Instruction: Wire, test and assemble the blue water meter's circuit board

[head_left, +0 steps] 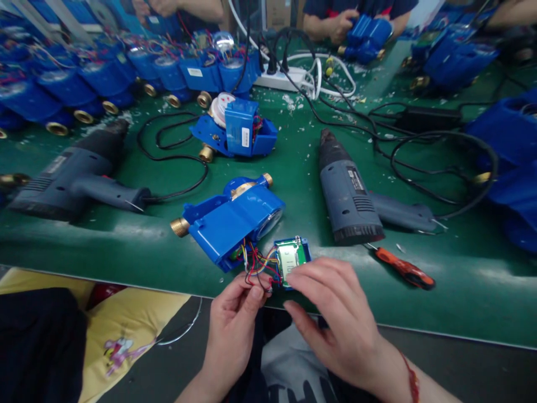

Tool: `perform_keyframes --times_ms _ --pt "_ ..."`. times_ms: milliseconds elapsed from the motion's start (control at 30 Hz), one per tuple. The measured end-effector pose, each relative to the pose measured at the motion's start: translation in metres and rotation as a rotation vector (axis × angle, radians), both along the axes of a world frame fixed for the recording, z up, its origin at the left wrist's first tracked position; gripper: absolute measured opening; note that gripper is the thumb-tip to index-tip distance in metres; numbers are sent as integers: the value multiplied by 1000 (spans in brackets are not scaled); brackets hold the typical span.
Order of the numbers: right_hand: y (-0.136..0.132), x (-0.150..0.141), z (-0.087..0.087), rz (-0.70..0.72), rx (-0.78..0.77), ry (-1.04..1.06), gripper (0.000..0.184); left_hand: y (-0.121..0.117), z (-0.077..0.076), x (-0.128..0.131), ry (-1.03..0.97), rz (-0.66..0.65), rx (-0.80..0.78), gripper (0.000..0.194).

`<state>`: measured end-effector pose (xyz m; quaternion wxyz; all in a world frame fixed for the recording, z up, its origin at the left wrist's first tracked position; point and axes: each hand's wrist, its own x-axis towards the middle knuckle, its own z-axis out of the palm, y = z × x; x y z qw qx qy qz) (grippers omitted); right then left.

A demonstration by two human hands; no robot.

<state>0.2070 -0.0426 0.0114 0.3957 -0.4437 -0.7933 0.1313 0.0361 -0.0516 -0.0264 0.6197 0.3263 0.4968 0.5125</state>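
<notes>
My left hand (237, 313) pinches a bundle of thin coloured wires (258, 268) near the table's front edge. Those wires run between a blue water meter (235, 224), lying tilted with brass pipe ends, and a small circuit board with a display (288, 260) in a blue frame. Over the board's near right side is my right hand (335, 313), thumb and fingers apart. Its fingertips reach the display's lower edge; whether they touch it I cannot tell. Part of the board is hidden beneath the fingers.
Heat guns lie left (79, 173) and right (350, 196), with an orange screwdriver (405, 267) near the right one. Behind are another opened meter (243, 129), a power strip (281, 78), cables and rows of blue meters (62, 84). Across the table, a person's hands hold a meter (367, 36).
</notes>
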Motion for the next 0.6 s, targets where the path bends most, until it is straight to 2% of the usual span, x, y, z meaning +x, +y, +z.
perform_keyframes --times_ms 133,233,300,433,500,600 --pt "5 -17 -2 41 -126 -27 18 -2 -1 -2 53 -33 29 8" --pt "5 -19 -7 68 -168 4 13 -3 -2 -7 112 -99 61 10" --pt "2 -18 -9 70 -154 13 10 -4 -1 -13 192 -88 109 9" --pt "-3 -15 -15 113 -56 -62 12 -2 10 -23 362 118 207 10" --pt "-4 -15 -18 140 -13 -117 15 2 17 -25 479 100 184 15" --pt "-4 -15 -20 166 22 -184 23 8 23 -20 612 -5 117 23"
